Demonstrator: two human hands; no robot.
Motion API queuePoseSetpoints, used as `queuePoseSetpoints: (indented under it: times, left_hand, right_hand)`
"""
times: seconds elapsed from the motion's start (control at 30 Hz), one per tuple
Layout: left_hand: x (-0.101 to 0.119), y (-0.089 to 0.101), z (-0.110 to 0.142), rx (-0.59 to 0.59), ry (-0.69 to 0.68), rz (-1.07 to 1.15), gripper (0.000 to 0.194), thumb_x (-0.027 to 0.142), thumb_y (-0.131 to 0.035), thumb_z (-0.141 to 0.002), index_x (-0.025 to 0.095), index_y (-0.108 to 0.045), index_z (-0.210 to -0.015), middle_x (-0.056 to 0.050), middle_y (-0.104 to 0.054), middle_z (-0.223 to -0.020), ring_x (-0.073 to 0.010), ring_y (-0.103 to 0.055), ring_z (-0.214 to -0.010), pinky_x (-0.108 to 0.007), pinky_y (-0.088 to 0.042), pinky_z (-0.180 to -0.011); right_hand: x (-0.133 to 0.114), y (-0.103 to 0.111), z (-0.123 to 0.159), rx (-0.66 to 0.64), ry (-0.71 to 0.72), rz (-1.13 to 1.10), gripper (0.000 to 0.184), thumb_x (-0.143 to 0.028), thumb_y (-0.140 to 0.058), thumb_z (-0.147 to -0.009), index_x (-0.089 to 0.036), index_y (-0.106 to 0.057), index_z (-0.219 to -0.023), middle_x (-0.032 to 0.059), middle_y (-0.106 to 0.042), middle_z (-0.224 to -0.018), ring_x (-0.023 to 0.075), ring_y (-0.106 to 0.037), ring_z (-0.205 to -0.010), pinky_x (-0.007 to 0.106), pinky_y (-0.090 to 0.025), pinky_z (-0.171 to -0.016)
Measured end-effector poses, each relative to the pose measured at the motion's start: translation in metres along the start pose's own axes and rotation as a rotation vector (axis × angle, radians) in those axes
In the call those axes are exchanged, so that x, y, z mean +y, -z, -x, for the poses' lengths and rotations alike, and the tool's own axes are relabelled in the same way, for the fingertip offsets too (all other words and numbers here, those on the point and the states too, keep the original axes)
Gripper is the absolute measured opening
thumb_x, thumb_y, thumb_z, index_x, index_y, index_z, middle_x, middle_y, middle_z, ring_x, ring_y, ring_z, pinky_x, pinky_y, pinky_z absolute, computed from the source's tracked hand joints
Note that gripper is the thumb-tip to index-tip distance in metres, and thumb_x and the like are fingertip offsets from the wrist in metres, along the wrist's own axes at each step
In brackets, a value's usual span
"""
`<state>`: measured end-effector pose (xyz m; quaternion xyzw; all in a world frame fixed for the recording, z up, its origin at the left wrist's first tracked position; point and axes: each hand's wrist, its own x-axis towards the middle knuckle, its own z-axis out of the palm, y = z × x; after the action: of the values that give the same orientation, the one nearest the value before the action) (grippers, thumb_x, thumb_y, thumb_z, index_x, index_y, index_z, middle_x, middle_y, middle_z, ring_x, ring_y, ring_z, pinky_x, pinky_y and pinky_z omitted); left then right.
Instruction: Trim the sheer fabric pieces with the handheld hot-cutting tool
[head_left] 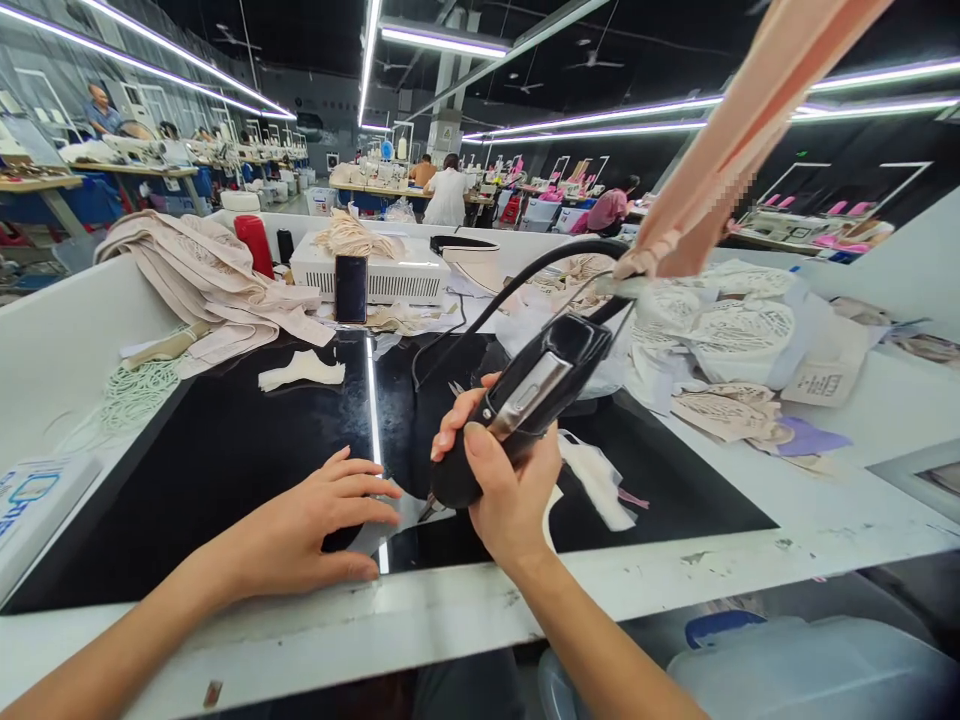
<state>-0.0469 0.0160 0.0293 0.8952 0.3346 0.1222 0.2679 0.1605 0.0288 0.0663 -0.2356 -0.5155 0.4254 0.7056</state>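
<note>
My right hand [514, 490] is wrapped around a black corded hand tool [551, 375] with a silver lever on its side. Its pointed metal tip [427, 510] angles down to the black mat [225, 480], beside a thin translucent piece [401, 512]. On that piece lies my left hand [315, 525], palm down with fingers apart, just left of the tip. A pink fabric strap [712, 170] ties around the tool's upper end and runs up out of view. White fabric pieces lie on the mat, one cutout [300, 370] at the far left and a strip [600, 485] right of my right hand.
Beige fabric pieces [202, 275] heap at the back left, near green netting [139, 395]. A phone [351, 288] leans on a white vented box [405, 275]. Patterned cut pieces [742, 330] pile up at the right. People work at sewing tables beyond.
</note>
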Motion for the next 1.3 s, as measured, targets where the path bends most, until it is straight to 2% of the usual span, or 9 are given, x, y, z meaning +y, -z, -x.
queuePoseSetpoints:
  times: [0.2, 0.47, 0.8, 1.1, 1.17, 1.3]
  left_hand:
    - [-0.002, -0.009, -0.002, 0.034, -0.068, -0.077, 0.047, 0.040, -0.065, -0.095, 0.042, -0.054, -0.141, -0.002, -0.055, -0.148, -0.0277, -0.047, -0.139, -0.059, -0.016, -0.123]
    - [-0.005, -0.009, 0.000, -0.028, -0.043, -0.131, 0.042, 0.042, -0.058, -0.099, 0.044, -0.053, -0.140, -0.001, -0.051, -0.151, -0.0270, -0.041, -0.143, -0.061, -0.015, -0.123]
    - [-0.005, -0.008, -0.001, -0.010, -0.054, -0.109, 0.042, 0.036, -0.062, -0.097, 0.042, -0.057, -0.138, -0.002, -0.055, -0.147, -0.0287, -0.045, -0.139, -0.063, -0.017, -0.121]
    - [-0.006, -0.009, 0.000, 0.023, -0.084, -0.096, 0.042, 0.033, -0.064, -0.096, 0.040, -0.058, -0.137, -0.002, -0.057, -0.145, -0.0274, -0.048, -0.138, -0.060, -0.019, -0.122]
    - [-0.008, -0.010, 0.000, 0.064, -0.071, -0.088, 0.040, 0.032, -0.060, -0.098, 0.038, -0.058, -0.137, -0.004, -0.057, -0.146, -0.0273, -0.048, -0.137, -0.057, -0.024, -0.122]
    - [-0.018, -0.018, -0.002, 0.294, 0.050, -0.093, 0.034, 0.035, -0.051, -0.101, 0.029, -0.062, -0.133, -0.009, -0.055, -0.146, -0.0292, -0.049, -0.137, -0.054, -0.036, -0.117]
  right_hand:
    - [0.001, -0.003, 0.002, 0.034, -0.008, 0.024, 0.031, -0.025, -0.073, -0.082, -0.026, -0.050, -0.103, -0.0064, -0.064, -0.078, 0.0100, -0.058, -0.056, 0.025, -0.052, -0.051]
    - [-0.005, -0.008, 0.000, 0.050, -0.028, 0.086, 0.027, -0.021, -0.069, -0.081, -0.024, -0.049, -0.099, -0.0069, -0.064, -0.076, 0.0091, -0.058, -0.053, 0.025, -0.052, -0.052]
    - [-0.005, 0.017, -0.003, 0.085, 0.050, 0.104, 0.030, -0.026, -0.073, -0.083, -0.026, -0.051, -0.104, -0.0057, -0.064, -0.082, 0.0104, -0.059, -0.058, 0.026, -0.053, -0.054]
    - [-0.006, 0.013, -0.004, 0.121, 0.000, 0.137, 0.030, -0.027, -0.072, -0.082, -0.026, -0.050, -0.101, -0.0066, -0.064, -0.074, 0.0111, -0.060, -0.054, 0.025, -0.051, -0.050]
    - [-0.006, 0.013, -0.005, 0.115, -0.001, 0.132, 0.029, -0.028, -0.073, -0.082, -0.026, -0.051, -0.101, -0.0068, -0.064, -0.075, 0.0109, -0.060, -0.055, 0.025, -0.052, -0.051]
    - [-0.005, 0.016, -0.006, 0.080, 0.020, 0.126, 0.031, -0.028, -0.074, -0.082, -0.026, -0.051, -0.102, -0.0063, -0.065, -0.080, 0.0110, -0.060, -0.059, 0.026, -0.053, -0.055]
